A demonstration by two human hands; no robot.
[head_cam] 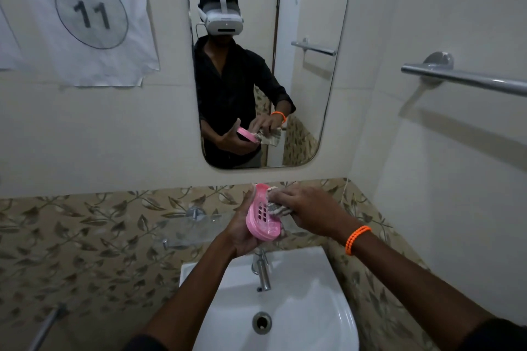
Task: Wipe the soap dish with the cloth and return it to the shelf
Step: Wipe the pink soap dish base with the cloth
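A pink slotted soap dish [261,218] is tilted on its side above the sink. My left hand [242,229] grips it from the left and below. My right hand [308,212], with an orange bead bracelet on the wrist, presses a checked cloth [278,208] against the dish's inner face, fingers curled round the cloth. Most of the cloth is hidden under that hand. A clear glass shelf [188,226] runs along the leaf-patterned tiles, just left of and behind my hands.
A white sink [313,308] with a chrome tap [263,271] lies right below my hands. A mirror [308,23] hangs on the wall ahead. A metal towel bar [467,80] juts from the right wall. Another metal bar [47,328] shows at lower left.
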